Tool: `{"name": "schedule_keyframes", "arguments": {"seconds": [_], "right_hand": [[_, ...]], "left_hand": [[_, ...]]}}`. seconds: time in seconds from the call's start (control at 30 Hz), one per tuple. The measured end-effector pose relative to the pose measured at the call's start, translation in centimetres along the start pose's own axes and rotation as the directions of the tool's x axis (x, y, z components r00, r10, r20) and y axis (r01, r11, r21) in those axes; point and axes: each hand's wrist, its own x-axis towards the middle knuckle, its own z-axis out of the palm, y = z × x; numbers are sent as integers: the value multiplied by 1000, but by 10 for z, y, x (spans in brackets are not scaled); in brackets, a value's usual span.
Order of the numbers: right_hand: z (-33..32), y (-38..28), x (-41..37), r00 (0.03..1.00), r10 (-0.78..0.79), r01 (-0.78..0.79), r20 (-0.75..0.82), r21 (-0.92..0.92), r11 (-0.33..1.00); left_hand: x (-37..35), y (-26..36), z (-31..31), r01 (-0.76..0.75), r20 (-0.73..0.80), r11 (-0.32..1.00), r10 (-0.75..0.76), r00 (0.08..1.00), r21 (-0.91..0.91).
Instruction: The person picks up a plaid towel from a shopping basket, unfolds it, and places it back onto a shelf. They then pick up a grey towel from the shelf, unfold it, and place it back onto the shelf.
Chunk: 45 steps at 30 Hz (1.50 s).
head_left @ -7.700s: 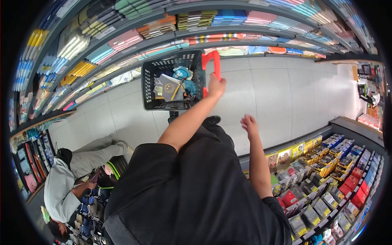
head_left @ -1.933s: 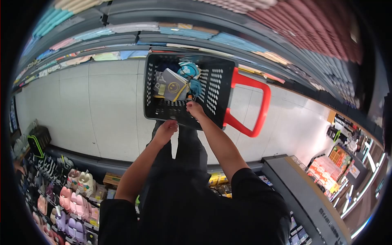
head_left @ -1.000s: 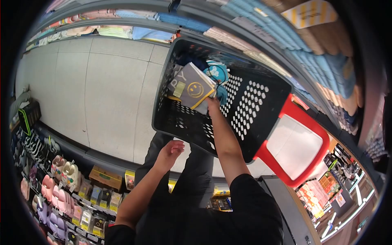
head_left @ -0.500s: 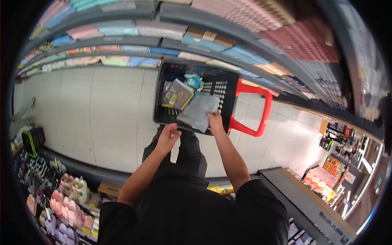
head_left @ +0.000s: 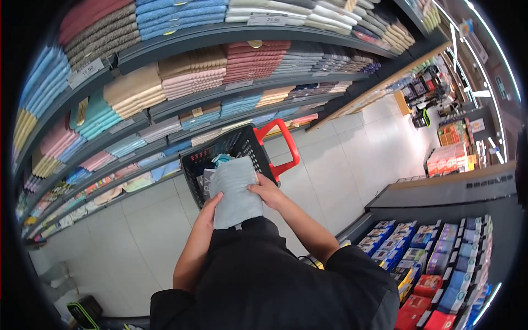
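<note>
A folded light grey-blue towel [head_left: 236, 190] is held in front of my body between both hands. My left hand [head_left: 209, 210] grips its left edge, thumb on top. On the opposite edge, my right hand [head_left: 265, 191] closes with its thumb over the cloth. Just beyond the towel stands a black shopping basket [head_left: 190, 159] with perforated sides and a raised red handle [head_left: 291, 151]. Inside it, a dark grey item with light lettering [head_left: 207, 181] and a teal item [head_left: 221, 159] show in part; the towel hides the rest.
Shelves of folded towels [head_left: 192, 69] in many colours run along the far side, with price tags on their edges. At the lower right is a rack of boxed goods [head_left: 423, 258]. The tiled floor [head_left: 126, 236] extends left and right, and a dark bag with green trim [head_left: 83, 312] sits lower left.
The towel has come up out of the basket toward my body. My left hand, previously free near the basket rim, now grips it too. The view has turned toward the shelves.
</note>
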Motion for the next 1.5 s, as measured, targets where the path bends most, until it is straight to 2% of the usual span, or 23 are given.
{"name": "schedule_keyframes", "arguments": {"seconds": [0.03, 0.13, 0.23, 0.27, 0.3, 0.33, 0.37, 0.43, 0.5, 0.6, 0.67, 0.7, 0.73, 0.83, 0.93, 1.03, 1.07, 1.2, 1.5], "right_hand": [[-4, 4, -3, 999, -1, -2, -50, -48, 999], [-27, 18, -2, 996, 75, -79, -46, -79, 994], [-34, 12, -10, 990, -15, 0, -140, -107, 994], [-47, 19, -3, 967, -157, 109, -200, -229, 967], [-69, 32, 12, 925, -298, 205, -236, -350, 914], [-114, 50, 40, 867, -402, 114, -295, -667, 736], [-117, 36, 38, 748, -587, 124, -309, -804, 582], [-141, 17, 45, 556, -817, 104, -152, -963, 250], [-167, 9, 59, 475, -859, 9, -191, -975, 222], [-203, 17, 87, 381, -863, -276, -332, -932, 237], [-222, 12, 96, 622, -604, -340, -498, -867, 364], [-227, 13, 100, 709, -436, -389, -554, -823, 413], [-229, 9, 102, 739, -322, -292, -591, -713, 637], [-238, 5, 108, 814, -207, -199, -543, -595, 778], [-246, 0, 107, 870, -117, -147, -479, -479, 865], [-248, 2, 108, 911, -136, 35, -389, -255, 966], [-251, 3, 109, 917, -169, 65, -361, -283, 957], [-256, 0, 101, 903, -156, 62, -399, -238, 969], [-317, -17, 89, 872, -183, 79, -454, -237, 968]], "left_hand": [[-2, 2, 2, -28, -1, 999, 28, 1000, 34], [-8, 14, 7, -49, 49, 999, 49, 998, 3], [-10, 22, -2, -131, 65, 985, 139, 988, -111], [-13, 26, -4, -182, 26, 973, 188, 982, -139], [-22, 34, -2, -212, -27, 968, 211, 977, -136], [-30, 42, -2, -238, -81, 963, 229, 970, -128], [-36, 46, -5, -261, -131, 958, 246, 961, -118], [-40, 53, -22, -282, -149, 947, 261, 954, -151], [-50, 53, -32, -310, -179, 932, 278, 944, -187], [-61, 51, -40, -353, -244, 909, 299, 923, -222], [-64, 43, -46, -357, -273, 907, 293, 916, -225], [-65, 39, -47, -359, -282, 906, 292, 914, -224], [-63, 35, -48, -361, -288, 906, 292, 912, -223], [-56, 23, -41, -343, -324, 912, 262, 909, -226], [-41, 12, -26, -308, -334, 927, 227, 915, -213], [-25, 3, 5, -298, -343, 939, 225, 912, -175], [-19, 0, 19, -298, -346, 941, 229, 910, -159], [8, -19, 76, -312, -375, 944, 253, 892, -105], [55, -72, 181, -365, -279, 926, 327, 903, -93]]}}
